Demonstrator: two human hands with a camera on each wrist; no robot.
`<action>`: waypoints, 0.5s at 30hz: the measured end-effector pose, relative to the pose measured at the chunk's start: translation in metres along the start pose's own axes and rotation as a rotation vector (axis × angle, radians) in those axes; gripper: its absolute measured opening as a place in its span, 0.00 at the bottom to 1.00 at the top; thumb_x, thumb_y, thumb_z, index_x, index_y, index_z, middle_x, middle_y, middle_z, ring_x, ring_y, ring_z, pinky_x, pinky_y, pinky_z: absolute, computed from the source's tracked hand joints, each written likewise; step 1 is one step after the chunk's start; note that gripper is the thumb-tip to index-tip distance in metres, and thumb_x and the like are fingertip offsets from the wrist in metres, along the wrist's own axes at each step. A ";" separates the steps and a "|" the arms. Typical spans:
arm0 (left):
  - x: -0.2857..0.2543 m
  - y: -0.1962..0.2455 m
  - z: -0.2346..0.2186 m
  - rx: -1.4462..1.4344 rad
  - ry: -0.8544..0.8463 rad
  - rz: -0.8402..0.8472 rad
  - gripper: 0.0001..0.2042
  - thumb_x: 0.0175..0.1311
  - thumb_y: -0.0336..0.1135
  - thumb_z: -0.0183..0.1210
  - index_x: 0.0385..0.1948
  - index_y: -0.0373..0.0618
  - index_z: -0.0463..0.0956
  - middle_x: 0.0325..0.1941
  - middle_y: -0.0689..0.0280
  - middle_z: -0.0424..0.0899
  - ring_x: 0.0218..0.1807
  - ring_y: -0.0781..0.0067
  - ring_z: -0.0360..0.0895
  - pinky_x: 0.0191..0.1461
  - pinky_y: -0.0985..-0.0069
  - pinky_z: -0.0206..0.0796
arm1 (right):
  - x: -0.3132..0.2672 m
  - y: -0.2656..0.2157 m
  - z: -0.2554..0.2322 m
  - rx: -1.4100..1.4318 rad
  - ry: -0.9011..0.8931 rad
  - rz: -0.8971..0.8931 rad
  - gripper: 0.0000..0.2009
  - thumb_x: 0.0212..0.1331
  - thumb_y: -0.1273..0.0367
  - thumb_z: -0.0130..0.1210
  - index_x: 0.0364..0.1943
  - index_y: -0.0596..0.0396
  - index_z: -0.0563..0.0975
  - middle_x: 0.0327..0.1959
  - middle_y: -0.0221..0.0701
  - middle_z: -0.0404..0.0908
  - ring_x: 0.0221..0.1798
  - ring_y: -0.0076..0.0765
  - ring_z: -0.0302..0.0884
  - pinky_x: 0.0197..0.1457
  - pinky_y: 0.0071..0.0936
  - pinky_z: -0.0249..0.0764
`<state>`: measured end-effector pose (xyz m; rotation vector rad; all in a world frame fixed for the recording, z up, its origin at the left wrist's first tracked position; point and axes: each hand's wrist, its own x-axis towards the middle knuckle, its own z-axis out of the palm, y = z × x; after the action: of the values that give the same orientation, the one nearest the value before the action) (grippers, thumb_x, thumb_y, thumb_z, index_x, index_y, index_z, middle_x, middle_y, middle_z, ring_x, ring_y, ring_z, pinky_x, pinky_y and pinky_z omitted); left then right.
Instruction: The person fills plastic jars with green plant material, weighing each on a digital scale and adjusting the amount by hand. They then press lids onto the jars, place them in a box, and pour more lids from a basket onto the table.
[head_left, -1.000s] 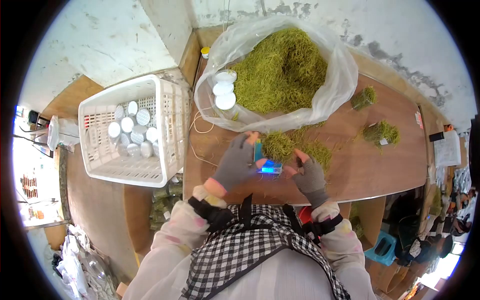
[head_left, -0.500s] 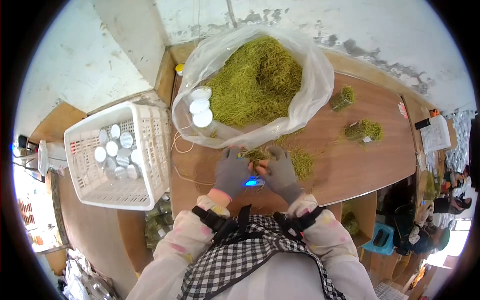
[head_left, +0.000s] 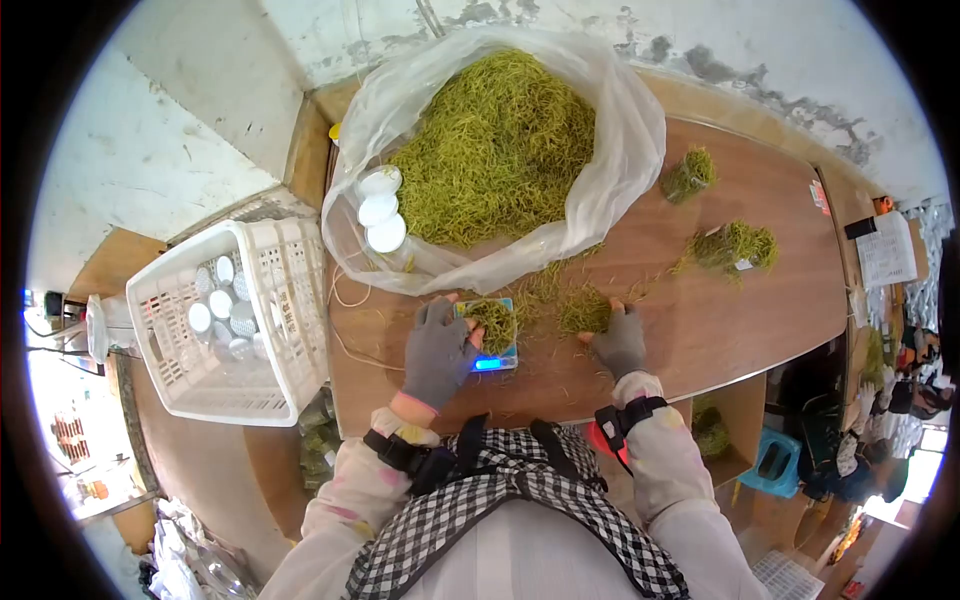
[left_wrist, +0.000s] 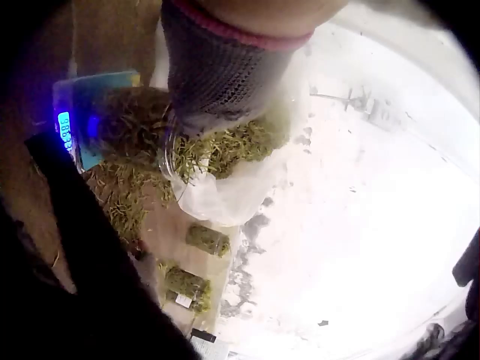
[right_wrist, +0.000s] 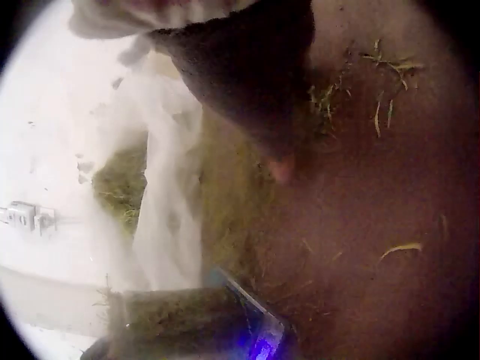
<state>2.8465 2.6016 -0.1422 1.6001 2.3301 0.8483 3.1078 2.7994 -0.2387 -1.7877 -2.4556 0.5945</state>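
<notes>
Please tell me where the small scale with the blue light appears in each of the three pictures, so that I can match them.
Head view: the scale lies on the table just below the middle, beside the left hand.
Left wrist view: the scale is at the upper left, its blue display at its left edge.
Right wrist view: the scale is at the bottom centre, only a corner with blue glow.
Shared landmark: the big clear bag behind it.

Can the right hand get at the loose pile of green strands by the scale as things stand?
Probably yes: the right hand already lies at the pile on the table, fingertips touching its edge, nothing between them. The scale sits apart, under the left hand.
</notes>
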 end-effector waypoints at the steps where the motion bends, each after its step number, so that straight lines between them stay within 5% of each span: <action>1: 0.000 0.000 0.001 0.005 -0.002 0.001 0.11 0.61 0.38 0.64 0.38 0.40 0.84 0.61 0.50 0.75 0.61 0.41 0.71 0.64 0.54 0.66 | 0.010 0.007 0.008 0.023 -0.079 -0.042 0.37 0.45 0.57 0.75 0.61 0.56 0.72 0.56 0.50 0.76 0.58 0.58 0.75 0.60 0.44 0.73; 5: 0.001 -0.002 0.001 0.036 0.060 0.049 0.09 0.57 0.38 0.65 0.35 0.45 0.84 0.59 0.52 0.77 0.59 0.42 0.72 0.59 0.54 0.70 | 0.034 0.019 0.015 0.209 -0.146 -0.126 0.18 0.52 0.64 0.68 0.47 0.51 0.80 0.43 0.43 0.84 0.50 0.52 0.80 0.56 0.45 0.75; 10: 0.000 0.001 -0.002 0.015 -0.019 0.015 0.11 0.61 0.38 0.64 0.38 0.41 0.83 0.61 0.47 0.75 0.61 0.39 0.70 0.64 0.53 0.65 | 0.066 -0.038 -0.029 0.191 -0.177 -0.219 0.20 0.51 0.64 0.69 0.49 0.51 0.79 0.46 0.44 0.83 0.51 0.54 0.81 0.55 0.46 0.75; 15: 0.001 0.001 -0.002 0.022 -0.007 0.047 0.10 0.60 0.35 0.65 0.41 0.43 0.83 0.61 0.49 0.75 0.60 0.41 0.71 0.63 0.55 0.66 | 0.127 -0.051 -0.004 0.108 -0.132 -0.154 0.22 0.48 0.65 0.72 0.49 0.54 0.79 0.45 0.43 0.85 0.51 0.51 0.83 0.53 0.41 0.76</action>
<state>2.8464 2.6026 -0.1398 1.6694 2.3136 0.8283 3.0208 2.9047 -0.2416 -1.5509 -2.5597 0.8393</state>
